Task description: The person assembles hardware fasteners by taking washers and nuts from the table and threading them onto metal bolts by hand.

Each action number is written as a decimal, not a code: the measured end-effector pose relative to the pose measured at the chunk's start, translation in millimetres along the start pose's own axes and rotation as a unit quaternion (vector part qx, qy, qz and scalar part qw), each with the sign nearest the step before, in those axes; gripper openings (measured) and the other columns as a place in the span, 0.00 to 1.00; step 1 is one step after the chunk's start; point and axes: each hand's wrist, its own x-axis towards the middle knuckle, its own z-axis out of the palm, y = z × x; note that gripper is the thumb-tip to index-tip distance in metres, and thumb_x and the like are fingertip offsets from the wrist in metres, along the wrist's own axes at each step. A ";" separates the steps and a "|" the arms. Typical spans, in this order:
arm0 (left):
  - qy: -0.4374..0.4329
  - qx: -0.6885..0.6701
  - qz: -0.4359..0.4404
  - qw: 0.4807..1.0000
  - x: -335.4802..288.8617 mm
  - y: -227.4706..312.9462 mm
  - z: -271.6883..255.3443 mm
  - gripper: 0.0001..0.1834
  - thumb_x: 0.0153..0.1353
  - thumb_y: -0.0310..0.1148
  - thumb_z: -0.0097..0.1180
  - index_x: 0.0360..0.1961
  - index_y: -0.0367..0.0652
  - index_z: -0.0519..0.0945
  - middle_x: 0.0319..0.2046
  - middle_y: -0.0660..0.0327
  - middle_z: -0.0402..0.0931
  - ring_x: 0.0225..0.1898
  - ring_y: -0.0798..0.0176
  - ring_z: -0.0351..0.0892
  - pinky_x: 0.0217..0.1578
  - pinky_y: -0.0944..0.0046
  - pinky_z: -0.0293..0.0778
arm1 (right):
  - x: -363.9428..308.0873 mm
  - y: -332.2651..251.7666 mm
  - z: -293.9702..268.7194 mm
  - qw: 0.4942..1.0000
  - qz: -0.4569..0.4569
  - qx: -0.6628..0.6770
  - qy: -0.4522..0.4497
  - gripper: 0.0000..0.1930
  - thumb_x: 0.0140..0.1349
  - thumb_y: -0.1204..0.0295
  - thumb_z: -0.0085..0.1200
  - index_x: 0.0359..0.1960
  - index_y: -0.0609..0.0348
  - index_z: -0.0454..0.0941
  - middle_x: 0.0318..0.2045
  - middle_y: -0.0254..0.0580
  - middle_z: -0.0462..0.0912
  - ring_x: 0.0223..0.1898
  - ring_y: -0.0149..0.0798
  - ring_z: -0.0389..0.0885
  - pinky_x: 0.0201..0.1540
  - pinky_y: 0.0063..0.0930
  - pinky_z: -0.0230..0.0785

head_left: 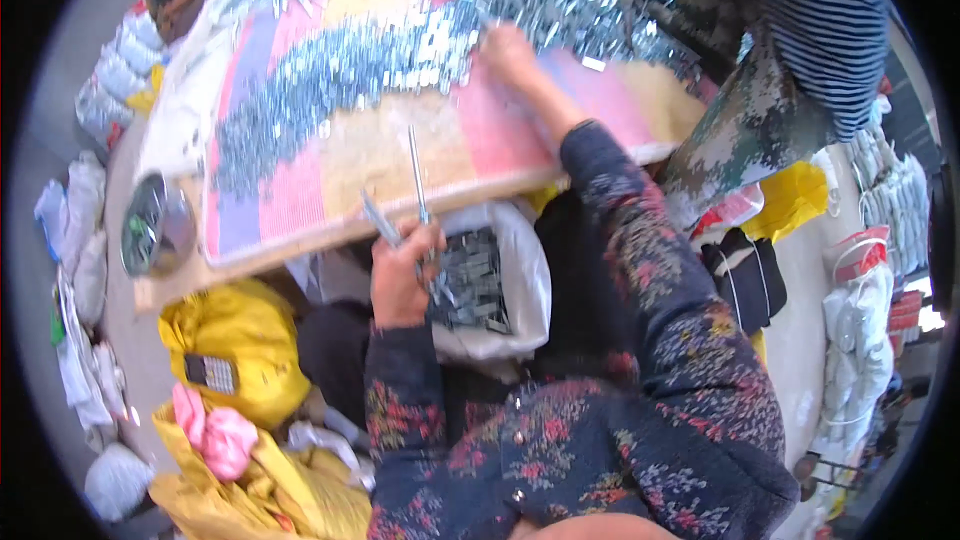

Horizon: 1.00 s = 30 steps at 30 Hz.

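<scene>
My left hand (400, 275) is closed around thin metal rods (415, 175) that stick up over the front edge of the board. Just right of it sits a white plastic bag (520, 280) with several small grey metal pieces (475, 280) inside. My right hand (508, 48) reaches far across the striped pink, purple and tan cloth (370, 155) and rests on the heap of small shiny metal pieces (330, 70). Its fingers press into the pile; I cannot tell whether it holds any. Both sleeves are dark with a flower print.
A round metal bowl (155, 225) with metal pieces stands at the board's left corner. Yellow sacks (235, 340) and a pink cloth (215, 435) lie lower left. Another person in camouflage and stripes (790, 70) sits at the right. White bundles (860, 330) line the right side.
</scene>
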 end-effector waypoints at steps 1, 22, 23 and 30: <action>0.019 0.002 -0.005 1.000 -2.7 -2.3 0.0 0.05 0.55 0.28 0.59 0.28 0.38 0.77 0.23 0.64 0.75 0.18 0.77 0.64 0.14 0.76 0.56 | 5.3 -0.2 18.3 0.999 0.030 -0.033 -0.024 0.13 0.49 0.69 0.58 0.36 0.63 0.80 0.39 0.58 0.81 0.42 0.57 0.81 0.44 0.46 0.75; 0.045 -0.031 -0.002 0.999 0.6 -3.4 -17.2 0.06 0.55 0.27 0.62 0.33 0.37 0.79 0.23 0.62 0.76 0.19 0.75 0.67 0.14 0.77 0.56 | -103.3 -85.2 -25.0 0.819 0.059 0.555 -0.132 0.10 0.57 0.68 0.60 0.27 0.64 0.80 0.22 0.40 0.83 0.25 0.27 0.81 0.24 0.20 0.65; 0.046 -0.031 -0.002 0.998 -1.7 -4.1 -18.2 0.06 0.55 0.27 0.62 0.33 0.37 0.79 0.23 0.62 0.76 0.19 0.75 0.67 0.14 0.77 0.56 | -115.5 -91.0 -25.3 0.819 0.059 0.555 -0.133 0.10 0.57 0.68 0.60 0.27 0.64 0.80 0.22 0.40 0.83 0.25 0.27 0.81 0.24 0.20 0.65; 0.003 0.002 0.033 0.999 -15.1 -6.1 -23.0 0.05 0.54 0.26 0.62 0.29 0.36 0.78 0.22 0.62 0.76 0.14 0.75 0.65 0.12 0.76 0.55 | -138.7 -109.2 -23.1 0.770 0.048 0.593 -0.229 0.07 0.55 0.70 0.62 0.30 0.61 0.81 0.23 0.34 0.82 0.23 0.24 0.76 0.26 0.17 0.63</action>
